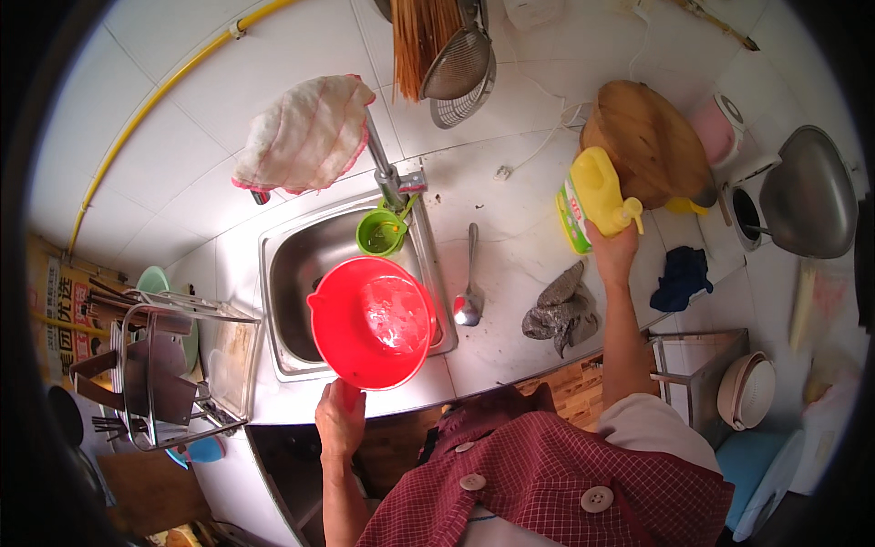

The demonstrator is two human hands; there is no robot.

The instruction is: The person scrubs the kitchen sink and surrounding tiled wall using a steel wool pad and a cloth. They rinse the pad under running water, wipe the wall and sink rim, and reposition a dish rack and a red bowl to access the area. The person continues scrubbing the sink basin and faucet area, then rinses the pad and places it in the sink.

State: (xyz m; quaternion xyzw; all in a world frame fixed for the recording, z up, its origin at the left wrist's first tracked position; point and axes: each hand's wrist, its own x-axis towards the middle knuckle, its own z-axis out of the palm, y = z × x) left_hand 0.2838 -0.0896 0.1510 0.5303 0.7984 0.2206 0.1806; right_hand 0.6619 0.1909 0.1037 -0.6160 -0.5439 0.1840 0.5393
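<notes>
My left hand (341, 417) grips the handle of a red plastic basin (342, 308), which is over the front right part of the steel sink (290, 273); a little liquid and some foam show inside it. My right hand (615, 249) is on a yellow pump-top detergent bottle (593, 184), near its pump, at the right side of the counter. A green plastic cup (380, 232) hangs below the faucet (387, 174). On the white counter between my hands lie a metal spoon (470, 280) and a crumpled grey plastic bag (564, 314).
A cloth (304, 137) hangs over the faucet spout. Behind the bottle leans a round wooden cutting board (649, 143). A dish rack (184, 362) with cleavers stands left of the sink. Strainers (456, 65) hang on the tiled wall. A dark blue cloth (682, 279) and a wok (810, 195) are at right.
</notes>
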